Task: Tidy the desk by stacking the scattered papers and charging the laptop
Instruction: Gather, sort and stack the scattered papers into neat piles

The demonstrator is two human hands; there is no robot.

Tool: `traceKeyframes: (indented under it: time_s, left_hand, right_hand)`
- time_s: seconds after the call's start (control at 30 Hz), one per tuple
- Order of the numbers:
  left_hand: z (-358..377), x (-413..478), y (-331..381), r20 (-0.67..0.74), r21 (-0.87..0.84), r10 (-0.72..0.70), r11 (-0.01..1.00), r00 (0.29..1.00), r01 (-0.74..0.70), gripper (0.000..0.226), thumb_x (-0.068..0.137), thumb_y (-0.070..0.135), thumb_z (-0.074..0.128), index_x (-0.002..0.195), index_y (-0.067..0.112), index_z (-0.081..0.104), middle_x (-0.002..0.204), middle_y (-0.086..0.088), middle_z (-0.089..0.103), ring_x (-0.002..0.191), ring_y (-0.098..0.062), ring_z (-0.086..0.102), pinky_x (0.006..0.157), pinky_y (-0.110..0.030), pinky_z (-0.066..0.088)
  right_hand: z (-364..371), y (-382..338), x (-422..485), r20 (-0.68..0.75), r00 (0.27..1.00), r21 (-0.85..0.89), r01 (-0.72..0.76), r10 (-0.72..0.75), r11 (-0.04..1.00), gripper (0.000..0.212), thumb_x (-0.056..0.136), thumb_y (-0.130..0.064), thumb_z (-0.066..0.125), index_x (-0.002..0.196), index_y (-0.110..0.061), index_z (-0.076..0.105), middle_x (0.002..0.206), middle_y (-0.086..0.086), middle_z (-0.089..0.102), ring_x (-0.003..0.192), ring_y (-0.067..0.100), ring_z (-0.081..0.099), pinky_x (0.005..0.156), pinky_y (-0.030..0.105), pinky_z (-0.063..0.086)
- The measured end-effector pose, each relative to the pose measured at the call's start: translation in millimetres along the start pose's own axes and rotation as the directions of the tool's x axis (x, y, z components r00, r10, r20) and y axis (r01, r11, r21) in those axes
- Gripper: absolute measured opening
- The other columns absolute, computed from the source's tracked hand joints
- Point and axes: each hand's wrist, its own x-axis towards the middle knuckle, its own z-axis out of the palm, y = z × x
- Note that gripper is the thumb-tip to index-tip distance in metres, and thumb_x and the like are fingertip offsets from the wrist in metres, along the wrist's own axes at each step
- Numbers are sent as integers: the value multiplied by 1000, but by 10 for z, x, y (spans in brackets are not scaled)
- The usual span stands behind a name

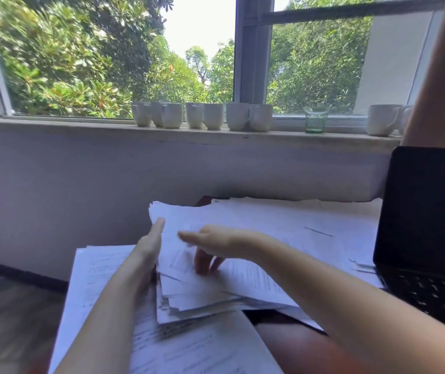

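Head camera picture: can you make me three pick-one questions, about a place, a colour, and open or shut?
1. Where do the white ceramic mugs stand? A on the pale windowsill B on the floor C on a chair
2. What colour is the small glass tumbler? A red B green C blue
3. How is the black laptop? A lid shut B lid open, screen dark C upside down
Answers: 1 A, they line the sill in a row; 2 B, its glass looks green; 3 B, keyboard and dark screen both show.
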Motion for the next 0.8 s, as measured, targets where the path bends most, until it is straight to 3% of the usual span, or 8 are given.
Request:
traceKeyframes:
  time_s: [0.07, 0.17, 0.23, 0.33, 0.43, 0.63, 0.7, 0.8]
  left_hand:
    - [88, -295, 145, 9, 117, 34, 993, 999, -35, 56, 71, 44, 72, 104, 0, 63, 100, -7, 66, 80, -19, 65, 78, -27, 49]
    - [133, -369, 166, 2, 353, 122, 928, 993, -115, 3, 83, 3, 61, 85, 1, 61, 72, -4, 63, 58, -14, 57, 46, -18, 42]
    - [107, -371, 168, 5, 411, 170, 898, 985, -157, 14, 84, 0, 57, 98, 3, 58, 80, -2, 61, 66, -12, 57, 49, -22, 41]
    - [72, -434, 164, 43, 295, 181, 937, 982, -186, 24, 79, 1, 58, 102, 9, 55, 99, -10, 64, 84, -25, 64, 67, -33, 51]
    - [42, -444, 164, 44, 272, 217, 937, 975, -221, 29, 86, -4, 51, 110, 12, 57, 108, -13, 65, 97, -34, 65, 85, -44, 51]
    - [65, -396, 226, 44, 315, 177, 932, 983, -182, 20, 88, 1, 52, 102, 14, 58, 105, -12, 64, 76, -23, 60, 62, -28, 44]
    - [63, -398, 222, 78, 307, 171, 933, 982, -187, 22, 84, 5, 57, 104, 14, 57, 103, -12, 65, 76, -23, 60, 62, -29, 44]
    - [60, -399, 222, 84, 272, 204, 937, 975, -219, 26, 86, -1, 52, 106, 16, 57, 101, -10, 64, 77, -23, 61, 64, -30, 44]
  right_hand:
    - [-159, 102, -2, -107, 994, 16, 28, -26, 999, 51, 102, -37, 29, 123, 4, 51, 88, 13, 63, 68, 17, 56, 64, 26, 43]
    - [-508, 457, -15, -363, 930, -173, -4, -60, 985, 34, 99, -22, 40, 105, 6, 59, 96, 14, 63, 83, 19, 52, 67, 28, 37]
    - [-694, 781, -20, -380, 925, -347, -131, -11, 929, 27, 96, -22, 46, 105, -1, 59, 105, 12, 57, 98, 21, 52, 77, 28, 38]
    - [-830, 1149, -58, -334, 928, -352, -286, 166, 891, 55, 93, -35, 53, 141, -12, 38, 148, 5, 37, 133, 20, 38, 108, 30, 31]
    - [-891, 1342, -103, -327, 921, -246, -299, 212, 922, 68, 91, -41, 56, 147, -13, 28, 146, 6, 37, 131, 21, 41, 107, 31, 32]
    - [-941, 1509, -184, -328, 930, -182, -237, 168, 954, 57, 87, -36, 65, 134, -11, 46, 104, -2, 48, 94, 16, 49, 81, 25, 40]
    - [-922, 1500, -193, -305, 945, -274, -207, 119, 939, 58, 85, -38, 66, 134, -13, 49, 109, -4, 49, 102, 15, 49, 89, 25, 39]
    - [-870, 1439, -174, -233, 969, -313, -155, 82, 937, 71, 81, -45, 68, 141, -19, 39, 139, -2, 39, 129, 16, 38, 110, 31, 30]
